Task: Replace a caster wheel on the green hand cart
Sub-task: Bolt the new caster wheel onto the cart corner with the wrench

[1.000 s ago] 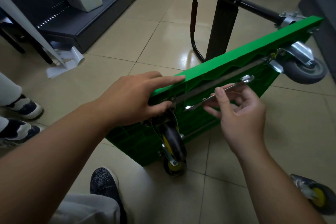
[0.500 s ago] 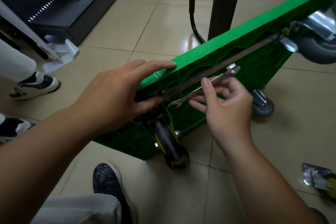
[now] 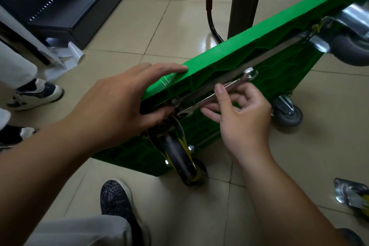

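Tiled floor (image 3: 179, 26); green cart (image 3: 249, 46) tipped edgewise.

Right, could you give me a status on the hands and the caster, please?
Left hand grips green cart edge, steadying it. Right hand pinches wrench, open end by bolt above mounted caster, seating unclear. Loose caster on floor, clear of work.

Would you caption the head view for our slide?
Left hand grips tipped green cart; right hand holds wrench by caster.
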Available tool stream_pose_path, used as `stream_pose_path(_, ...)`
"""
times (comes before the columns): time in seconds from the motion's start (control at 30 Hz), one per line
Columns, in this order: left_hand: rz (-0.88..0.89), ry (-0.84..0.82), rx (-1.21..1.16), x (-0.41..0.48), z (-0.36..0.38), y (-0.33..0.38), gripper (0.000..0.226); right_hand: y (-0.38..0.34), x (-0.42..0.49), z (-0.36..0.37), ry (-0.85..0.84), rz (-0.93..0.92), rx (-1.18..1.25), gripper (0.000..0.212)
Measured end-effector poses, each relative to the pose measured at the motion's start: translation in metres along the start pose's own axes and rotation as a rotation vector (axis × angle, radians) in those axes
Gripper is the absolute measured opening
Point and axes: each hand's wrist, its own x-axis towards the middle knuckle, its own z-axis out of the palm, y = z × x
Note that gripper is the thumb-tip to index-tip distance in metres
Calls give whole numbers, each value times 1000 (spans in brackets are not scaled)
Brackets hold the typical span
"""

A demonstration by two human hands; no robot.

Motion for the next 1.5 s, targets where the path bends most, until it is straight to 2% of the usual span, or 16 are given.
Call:
stream_pose_path(0.13,4,4,16,0,1,0,77,-5,-2,5,-44,-75,-90,7)
stream_pose_path(0.33,1,7,20,0,2,-1,78,-8,-14,16,-75,-478,-455,10)
stream_pose_path(0.4,2,4,10,0,2,-2,77,-5,-14,15,-69,-490,-453,11)
stream_pose_path(0.67,10,-4,-4,1,1,-4,73,22,8,-1,120,98,106,17)
stream_pose_path(0.87,17,-9,14,0,2,-4,74,55,5,-10,194,747,610,10)
stream_pose_path(0.93,18,-11,16,1,2,-4,73,62,2,-15,230,842,686,11)
stream_pose_path(0.97,17,-12,15,1,2,-4,73,64,0,-17,252,829,671,13)
stream_pose_path(1.03,12,-7,15,1,2,-4,72,61,-2,-22,290,662,527,14)
stream_pose_path(1.1,8,-5,9,0,2,-4,73,49,-1,-28,289,329,294,12)
stream_pose_path(1.17,3,-10,-6,1,2,-4,74,27,-2,-27,181,-19,107,8)
stream_pose_path(1.23,0,-22,-23,1,0,-4,74,3,-7,-16,19,-264,-10,7)
stream_pose_path(1.3,-2,-30,-33,1,-1,-3,74,-13,-15,-2,-80,-436,-183,9)
stream_pose_path(1.37,-2,-33,-28,0,-2,-2,74,-21,-22,8,-109,-584,-391,11)
stream_pose_path(1.5,1,-29,-25,-1,-2,-2,75,-25,-28,13,-144,-741,-622,13)
